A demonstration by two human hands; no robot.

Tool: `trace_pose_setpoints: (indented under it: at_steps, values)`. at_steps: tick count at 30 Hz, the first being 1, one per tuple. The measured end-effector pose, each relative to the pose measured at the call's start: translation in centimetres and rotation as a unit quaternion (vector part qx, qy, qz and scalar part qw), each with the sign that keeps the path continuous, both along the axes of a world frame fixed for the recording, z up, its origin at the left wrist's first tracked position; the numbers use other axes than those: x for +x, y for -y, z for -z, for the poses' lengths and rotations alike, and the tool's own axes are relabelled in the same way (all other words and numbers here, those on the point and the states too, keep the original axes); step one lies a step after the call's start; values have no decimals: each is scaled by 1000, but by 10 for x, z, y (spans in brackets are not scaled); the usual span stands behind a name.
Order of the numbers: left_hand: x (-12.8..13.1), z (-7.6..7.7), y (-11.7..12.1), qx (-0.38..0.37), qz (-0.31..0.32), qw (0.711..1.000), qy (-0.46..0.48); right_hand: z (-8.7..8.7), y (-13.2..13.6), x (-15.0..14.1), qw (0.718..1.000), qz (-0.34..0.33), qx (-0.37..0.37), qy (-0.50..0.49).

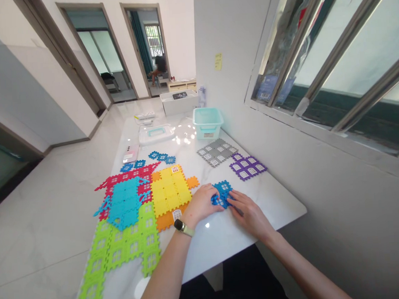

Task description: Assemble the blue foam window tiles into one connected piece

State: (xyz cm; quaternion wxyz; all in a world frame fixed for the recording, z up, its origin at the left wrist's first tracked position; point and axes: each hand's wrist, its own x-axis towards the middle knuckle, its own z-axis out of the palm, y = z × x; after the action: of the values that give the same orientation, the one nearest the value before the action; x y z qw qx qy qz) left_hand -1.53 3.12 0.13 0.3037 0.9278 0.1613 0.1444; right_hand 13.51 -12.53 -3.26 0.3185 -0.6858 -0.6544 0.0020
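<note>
Between my two hands on the white table lie dark blue interlocking tiles [224, 187] with window cut-outs. My left hand [202, 202], with a watch at its wrist, grips their left edge with thumb and fingers. On the opposite edge, the fingers of my right hand [248, 209] are curled against the blue tiles, covering part of them. Left of my left hand are joined yellow tiles [170, 189] above orange ones [166, 220]. A loose orange tile [192, 182] lies just beyond my left hand.
Joined grey tiles [212, 152] and purple tiles [248, 167] lie near the wall. Green [116, 256], light blue [124, 203] and red tiles [128, 174] spread across the left. Loose blue tiles [166, 158], a teal bin [207, 122] and a white box [176, 105] are farther back.
</note>
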Motion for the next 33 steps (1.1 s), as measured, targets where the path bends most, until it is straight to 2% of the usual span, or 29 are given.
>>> trace_pose_setpoints:
  at_steps: [7,16,21,28,33]
  values:
    - [0,-2,1,11,1,1000,-8,-3,-3,-2,1000,8,3,0]
    - [0,-2,2,-5,-14,1000,-15,-12,-3,-4,998,14,-57,24]
    - [0,-2,2,-6,-15,1000,-7,-22,-5,-5,996,7,-85,34]
    - [1,-2,3,9,-27,1000,-13,-44,-15,-10,988,-20,-136,65]
    - [3,-6,8,24,-21,999,27,-44,-14,-11,991,-12,-133,12]
